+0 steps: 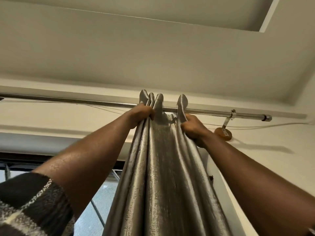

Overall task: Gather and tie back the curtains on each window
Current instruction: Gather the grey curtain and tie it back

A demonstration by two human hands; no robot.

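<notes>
Your patterned sleeve [30, 201] is sitting nearest as you're reaching up. Your left hand [141, 114] is clutching the bunched folds of the silver curtain [162, 176] just under the rod [85, 100], and your right hand [192, 128] is gripping the end fold. You're squeezing the pleats together near the bracket [226, 123], likely readying a tight bundle for tying.

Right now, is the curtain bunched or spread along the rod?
Bunched: curtain folds crowd together on the rod, left hand and right hand gripping them.
</notes>
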